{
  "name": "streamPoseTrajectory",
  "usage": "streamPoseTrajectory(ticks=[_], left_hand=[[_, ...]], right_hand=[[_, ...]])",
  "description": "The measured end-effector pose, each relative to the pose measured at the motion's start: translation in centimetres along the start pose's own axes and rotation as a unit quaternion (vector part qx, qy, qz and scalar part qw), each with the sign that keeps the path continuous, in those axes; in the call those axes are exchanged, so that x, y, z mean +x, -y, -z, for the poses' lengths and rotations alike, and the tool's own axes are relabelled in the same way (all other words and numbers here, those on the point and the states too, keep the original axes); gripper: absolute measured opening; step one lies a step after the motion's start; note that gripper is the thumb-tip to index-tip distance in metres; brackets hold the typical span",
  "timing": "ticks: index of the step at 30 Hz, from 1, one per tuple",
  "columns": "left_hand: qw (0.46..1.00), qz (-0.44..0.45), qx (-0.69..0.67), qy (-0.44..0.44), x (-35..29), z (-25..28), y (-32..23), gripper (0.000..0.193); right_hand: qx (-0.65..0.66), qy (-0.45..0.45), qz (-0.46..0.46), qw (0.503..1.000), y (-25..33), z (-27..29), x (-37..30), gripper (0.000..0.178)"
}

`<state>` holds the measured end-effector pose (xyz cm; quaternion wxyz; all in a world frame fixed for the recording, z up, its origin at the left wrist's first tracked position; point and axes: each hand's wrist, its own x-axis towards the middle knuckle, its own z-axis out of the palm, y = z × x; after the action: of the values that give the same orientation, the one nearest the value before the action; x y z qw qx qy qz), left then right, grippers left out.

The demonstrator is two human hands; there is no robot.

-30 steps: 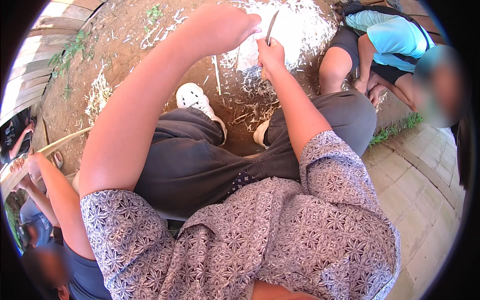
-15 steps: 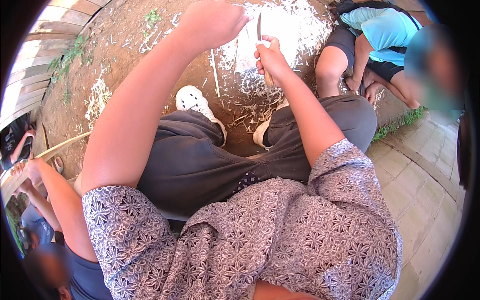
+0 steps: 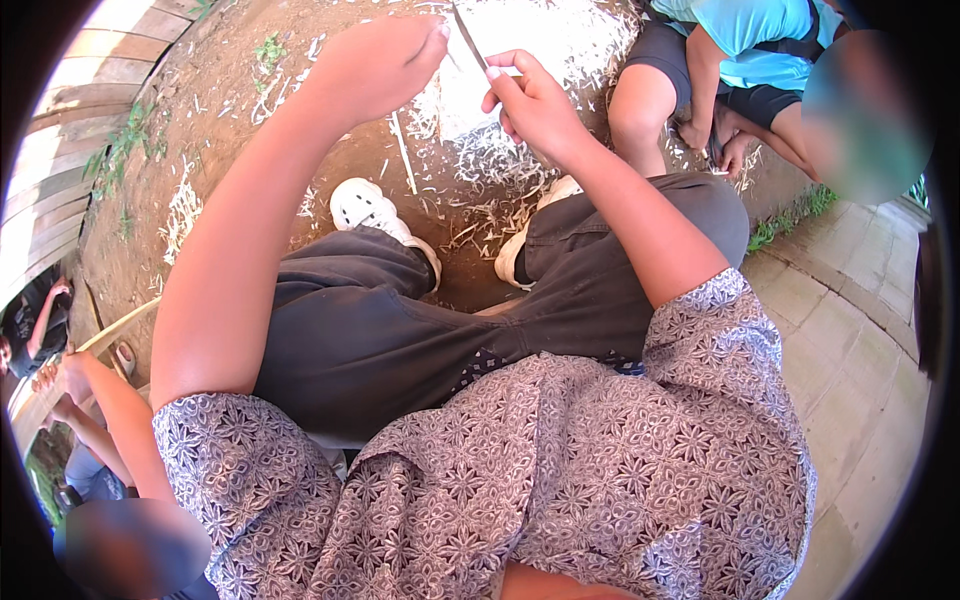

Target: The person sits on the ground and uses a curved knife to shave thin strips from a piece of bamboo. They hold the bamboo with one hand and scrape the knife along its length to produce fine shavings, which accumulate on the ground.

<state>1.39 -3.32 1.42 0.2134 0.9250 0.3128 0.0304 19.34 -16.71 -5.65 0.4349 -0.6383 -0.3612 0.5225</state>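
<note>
My right hand (image 3: 535, 105) is closed around a knife; its handle is hidden in my grip. The narrow dark blade (image 3: 467, 37) points up and to the left, close to the fingertips of my other hand. My left hand (image 3: 385, 65) is curled closed at the upper middle, back of the hand toward me. Whatever it may hold is hidden by the fingers or lost against the bright ground. Thin pale shavings (image 3: 500, 155) lie scattered on the brown soil below both hands, and a slim pale strip (image 3: 403, 150) lies under my left wrist.
My feet, in white clogs (image 3: 370, 210), rest on the soil between my bent knees. A person in a turquoise shirt (image 3: 735, 40) crouches at right beside paving (image 3: 840, 370). Other people sit at left near a long pale strip (image 3: 125, 325). A plank wall (image 3: 60, 160) stands upper left.
Both hands have shifted slightly left in the view. The knife blade has tilted from nearly upright toward my left hand. The whole scene has shifted a little as well.
</note>
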Motion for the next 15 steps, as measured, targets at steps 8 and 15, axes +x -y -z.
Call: streamPoseTrajectory(ticks=[8,15], left_hand=[[0.996,-0.020,-0.080,-0.021,0.2,-0.7,1.3,0.043],[0.995,-0.008,-0.092,-0.020,-0.1,-0.5,0.5,0.041]], right_hand=[[-0.029,-0.018,0.090,0.995,1.6,-1.8,0.0,0.023],[-0.064,-0.022,0.120,0.991,0.8,-2.4,1.0,0.020]])
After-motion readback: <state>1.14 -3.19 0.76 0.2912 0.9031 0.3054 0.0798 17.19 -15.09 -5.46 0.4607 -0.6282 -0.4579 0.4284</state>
